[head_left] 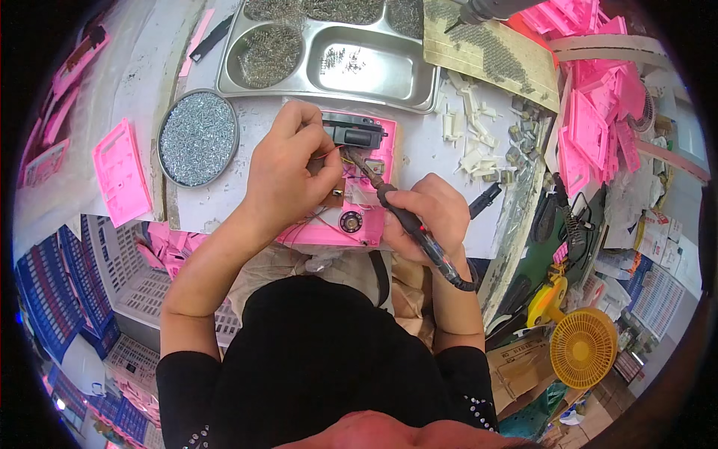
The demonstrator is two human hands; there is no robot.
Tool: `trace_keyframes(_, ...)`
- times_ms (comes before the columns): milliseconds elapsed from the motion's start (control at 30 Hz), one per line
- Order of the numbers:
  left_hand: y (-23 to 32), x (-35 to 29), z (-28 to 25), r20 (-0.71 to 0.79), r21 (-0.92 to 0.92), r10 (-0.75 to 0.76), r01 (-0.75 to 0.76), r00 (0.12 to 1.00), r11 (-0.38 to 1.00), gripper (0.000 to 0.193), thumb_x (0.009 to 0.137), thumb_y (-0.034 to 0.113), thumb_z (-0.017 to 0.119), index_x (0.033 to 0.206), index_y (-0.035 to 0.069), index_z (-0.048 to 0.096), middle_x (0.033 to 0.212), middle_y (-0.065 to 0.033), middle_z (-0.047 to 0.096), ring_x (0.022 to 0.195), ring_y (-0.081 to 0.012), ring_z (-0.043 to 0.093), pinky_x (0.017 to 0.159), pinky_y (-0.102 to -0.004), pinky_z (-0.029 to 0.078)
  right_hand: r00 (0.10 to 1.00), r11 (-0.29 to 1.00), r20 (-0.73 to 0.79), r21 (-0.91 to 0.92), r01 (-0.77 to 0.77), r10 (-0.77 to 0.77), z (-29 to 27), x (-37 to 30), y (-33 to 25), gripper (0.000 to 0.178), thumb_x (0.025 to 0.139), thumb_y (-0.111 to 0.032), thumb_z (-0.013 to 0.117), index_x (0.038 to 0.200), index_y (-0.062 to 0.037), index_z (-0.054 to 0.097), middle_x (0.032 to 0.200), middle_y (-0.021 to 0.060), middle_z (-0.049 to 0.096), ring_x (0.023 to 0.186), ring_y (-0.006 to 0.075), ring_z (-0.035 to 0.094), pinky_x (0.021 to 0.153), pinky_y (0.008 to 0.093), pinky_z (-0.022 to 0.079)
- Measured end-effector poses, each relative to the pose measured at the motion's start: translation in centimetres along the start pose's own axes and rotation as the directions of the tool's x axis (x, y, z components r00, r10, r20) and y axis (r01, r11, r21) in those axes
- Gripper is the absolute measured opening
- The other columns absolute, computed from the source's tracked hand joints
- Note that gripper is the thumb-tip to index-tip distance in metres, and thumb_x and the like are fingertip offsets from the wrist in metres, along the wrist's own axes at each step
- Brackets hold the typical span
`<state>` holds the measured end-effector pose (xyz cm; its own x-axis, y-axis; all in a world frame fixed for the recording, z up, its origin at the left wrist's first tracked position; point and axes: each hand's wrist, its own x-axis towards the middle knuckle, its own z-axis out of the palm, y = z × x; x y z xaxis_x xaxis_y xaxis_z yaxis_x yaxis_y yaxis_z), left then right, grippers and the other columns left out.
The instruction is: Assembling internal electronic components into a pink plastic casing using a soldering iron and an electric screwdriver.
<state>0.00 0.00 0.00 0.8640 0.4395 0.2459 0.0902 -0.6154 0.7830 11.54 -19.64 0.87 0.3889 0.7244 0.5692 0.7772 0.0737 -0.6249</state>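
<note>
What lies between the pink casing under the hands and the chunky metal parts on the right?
In the head view, a scatter of loose white plastic pieces lies between the pink casing and the chunky metal parts.

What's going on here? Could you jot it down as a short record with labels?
Left hand: the left hand is over the casing, apparently pinching a thin wire
Right hand: the right hand grips a dark-handled soldering iron, tip toward the left fingertips
Workpiece: open pink casing with a black part and a round part
Left side: small silvery pieces in a round dish
Beyond: compartmented metal tray
Right side: white plastic pieces; farther off, a yellow fan
</note>
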Motion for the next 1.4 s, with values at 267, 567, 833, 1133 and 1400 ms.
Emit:
trace_keyframes(267,0.1,0.0,0.1,-0.009,0.010,0.012,-0.012,1.000,1.000,0.014,0.075,0.000,0.074,0.082,0.000,0.062,0.096,-0.0119,0.056,0.082,-0.0256,0.059,0.071,-0.0332,0.051,1.000,1.000,-0.014,0.009,-0.007,0.007,0.0,0.0,0.0,0.032,0.059,0.003,0.073,0.090,-0.0043,0.071,0.064,0.0049,0.056,0.053,0.0230,0.054,0.050,0.0325,0.043)
trace_keyframes(567,-0.1,0.1,0.1,-0.020,0.018,0.036,-0.035,0.999,0.999,0.014,0.075,0.001,0.074,0.081,0.000,0.063,0.097,-0.0119,0.056,0.082,-0.0255,0.060,0.070,-0.0335,0.051,1.000,1.000,-0.008,0.015,0.005,-0.005,-0.1,-0.1,0.1,0.032,0.060,0.003,0.073,0.092,-0.0044,0.071,0.063,0.0044,0.054,0.052,0.0228,0.052,0.050,0.0321,0.042)
trace_keyframes(833,0.0,0.0,0.1,-0.026,0.028,0.032,-0.031,0.999,0.999,0.013,0.075,0.001,0.075,0.082,0.000,0.063,0.097,-0.0118,0.057,0.082,-0.0251,0.060,0.070,-0.0331,0.051,1.000,1.000,-0.011,0.007,0.003,-0.003,-0.3,-0.2,-0.4,0.031,0.061,0.003,0.075,0.091,-0.0043,0.070,0.063,0.0049,0.056,0.052,0.0228,0.052,0.050,0.0321,0.042)
trace_keyframes(1133,0.0,0.0,0.1,-0.030,0.024,0.032,-0.031,0.999,0.999,0.012,0.075,-0.001,0.073,0.081,0.000,0.063,0.097,-0.0113,0.056,0.083,-0.0244,0.060,0.072,-0.0325,0.051,0.999,1.000,-0.042,-0.001,-0.006,0.006,-1.7,-1.1,-1.0,0.030,0.066,0.001,0.077,0.094,-0.0032,0.069,0.063,0.0053,0.055,0.052,0.0229,0.051,0.049,0.0323,0.041)
trace_keyframes(1400,0.1,0.2,0.1,-0.034,0.061,0.065,-0.063,0.997,0.996,0.012,0.076,0.002,0.075,0.081,0.001,0.064,0.099,-0.0109,0.058,0.075,-0.0239,0.063,0.065,-0.0341,0.053,0.997,1.000,-0.068,-0.013,-0.025,0.024,-2.6,-2.3,-0.8,0.026,0.071,-0.001,0.074,0.096,0.0000,0.067,0.065,0.0071,0.059,0.054,0.0229,0.054,0.051,0.0327,0.042)
